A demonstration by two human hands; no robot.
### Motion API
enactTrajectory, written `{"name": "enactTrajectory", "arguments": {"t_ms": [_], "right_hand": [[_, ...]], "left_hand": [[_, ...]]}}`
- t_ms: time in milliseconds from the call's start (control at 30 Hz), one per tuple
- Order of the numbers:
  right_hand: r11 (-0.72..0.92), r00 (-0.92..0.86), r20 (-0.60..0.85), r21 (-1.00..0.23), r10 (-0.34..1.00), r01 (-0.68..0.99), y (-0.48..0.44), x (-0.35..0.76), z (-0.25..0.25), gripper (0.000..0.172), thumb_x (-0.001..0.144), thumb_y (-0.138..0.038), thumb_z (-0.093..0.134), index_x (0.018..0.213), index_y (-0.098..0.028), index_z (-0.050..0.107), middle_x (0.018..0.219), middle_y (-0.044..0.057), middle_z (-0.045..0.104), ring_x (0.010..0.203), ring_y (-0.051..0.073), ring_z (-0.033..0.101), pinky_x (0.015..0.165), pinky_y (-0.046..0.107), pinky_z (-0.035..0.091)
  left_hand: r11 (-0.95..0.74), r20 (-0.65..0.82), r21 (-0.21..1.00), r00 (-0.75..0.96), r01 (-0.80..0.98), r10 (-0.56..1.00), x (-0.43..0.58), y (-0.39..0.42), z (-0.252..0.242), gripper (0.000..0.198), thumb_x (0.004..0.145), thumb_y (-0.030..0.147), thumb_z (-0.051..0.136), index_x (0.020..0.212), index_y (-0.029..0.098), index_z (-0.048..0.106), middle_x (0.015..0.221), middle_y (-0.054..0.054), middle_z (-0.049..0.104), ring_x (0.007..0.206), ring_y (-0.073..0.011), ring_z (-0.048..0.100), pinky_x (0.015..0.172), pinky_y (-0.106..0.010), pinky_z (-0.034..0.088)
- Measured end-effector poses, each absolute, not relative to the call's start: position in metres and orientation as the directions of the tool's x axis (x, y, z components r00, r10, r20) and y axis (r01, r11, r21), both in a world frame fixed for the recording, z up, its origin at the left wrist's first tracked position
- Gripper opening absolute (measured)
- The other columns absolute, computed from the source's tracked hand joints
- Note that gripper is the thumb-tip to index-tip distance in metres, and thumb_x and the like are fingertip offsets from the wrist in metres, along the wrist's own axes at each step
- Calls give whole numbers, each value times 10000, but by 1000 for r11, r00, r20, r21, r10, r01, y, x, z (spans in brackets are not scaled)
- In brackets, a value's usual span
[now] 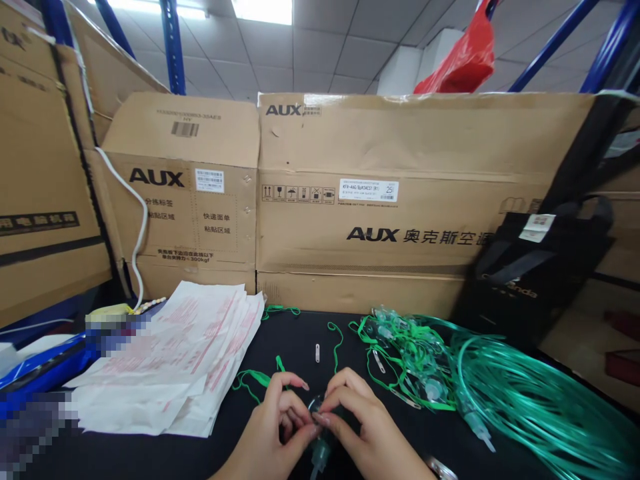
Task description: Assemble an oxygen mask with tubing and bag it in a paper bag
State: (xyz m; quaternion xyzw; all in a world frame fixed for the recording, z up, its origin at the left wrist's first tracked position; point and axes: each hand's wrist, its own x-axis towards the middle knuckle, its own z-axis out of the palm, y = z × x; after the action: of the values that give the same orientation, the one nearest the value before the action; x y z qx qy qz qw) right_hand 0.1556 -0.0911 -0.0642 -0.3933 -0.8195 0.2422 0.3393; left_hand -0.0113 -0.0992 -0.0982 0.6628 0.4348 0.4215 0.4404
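My left hand and my right hand meet at the front middle of the black table, with thumbs and forefingers pinched together. Between them is a clear green oxygen mask, its tapered connector pointing down towards me. My fingers cover most of the mask, and any small part in the pinch is hidden. Green elastic strap trails out beyond my left hand. Ahead of my hands lies a small slotted metal nose clip. Another nose clip rests to the right, beside a heap of green masks.
Coiled green tubing spreads over the right side. A stack of white printed paper pouches lies on the left, near a blue package. Cardboard boxes wall off the back. A black bag stands at the back right.
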Motion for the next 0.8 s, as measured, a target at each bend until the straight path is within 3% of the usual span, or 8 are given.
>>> {"name": "enactTrajectory", "arguments": {"t_ms": [100, 200, 400, 533, 633, 733, 800], "right_hand": [[544, -418, 381, -738, 825, 400, -92, 154, -66, 116, 799, -120, 524, 712, -196, 542, 837, 9, 502, 810, 149, 518, 734, 278, 435], [488, -368, 366, -809, 855, 327, -91, 151, -67, 119, 777, -145, 551, 666, -186, 545, 864, 17, 482, 846, 154, 519, 776, 285, 418], [398, -237, 353, -899, 905, 181, -80, 156, -63, 198, 735, -329, 624, 618, -175, 576, 880, 40, 475, 865, 187, 513, 797, 329, 415], [410, -100, 399, -903, 911, 130, -74, 167, -50, 236, 728, -399, 630, 627, -186, 609, 858, 30, 481, 811, 173, 517, 741, 308, 436], [415, -185, 391, -903, 902, 116, -70, 170, -46, 201, 703, -388, 656, 653, -194, 642, 824, 25, 520, 799, 171, 533, 717, 293, 449], [279, -200, 252, -953, 947, 122, -60, 176, -52, 253, 699, -413, 648, 834, -200, 661, 861, 33, 581, 808, 167, 563, 721, 289, 465], [102, -159, 77, -984, 984, 150, -52, 182, -59, 333, 703, -463, 621, 865, -173, 636, 802, 29, 603, 694, 141, 583, 633, 263, 477]], "left_hand": [[-318, 182, 875, 362, 365, 914, -12, -99, -96, 113, 778, 282, 512, 820, 177, 511, 732, -20, 529, 648, -135, 481, 557, -223, 346], [-374, 198, 813, 393, 446, 898, -13, -98, -93, 178, 786, 273, 503, 651, 165, 546, 679, -3, 465, 628, -128, 435, 567, -225, 320], [-298, 129, 862, 390, 411, 912, -8, -96, -89, 178, 733, 281, 567, 607, 155, 576, 652, 1, 458, 605, -129, 432, 551, -226, 315], [-224, 102, 930, 381, 293, 919, -4, -96, -90, 189, 695, 309, 603, 589, 153, 599, 633, 14, 448, 575, -117, 424, 537, -226, 318], [-147, 100, 979, 301, 140, 948, -8, -94, -91, 223, 676, 356, 633, 586, 154, 599, 622, 26, 457, 557, -103, 414, 532, -223, 317], [-54, 55, 998, 213, -11, 975, -17, -88, -90, 289, 649, 440, 656, 635, 154, 623, 578, 45, 465, 473, -75, 366, 472, -214, 294], [-12, 35, 990, 159, -141, 987, -23, -84, -87, 306, 633, 444, 681, 735, 156, 658, 614, 28, 528, 492, -79, 390, 483, -210, 316]]}}
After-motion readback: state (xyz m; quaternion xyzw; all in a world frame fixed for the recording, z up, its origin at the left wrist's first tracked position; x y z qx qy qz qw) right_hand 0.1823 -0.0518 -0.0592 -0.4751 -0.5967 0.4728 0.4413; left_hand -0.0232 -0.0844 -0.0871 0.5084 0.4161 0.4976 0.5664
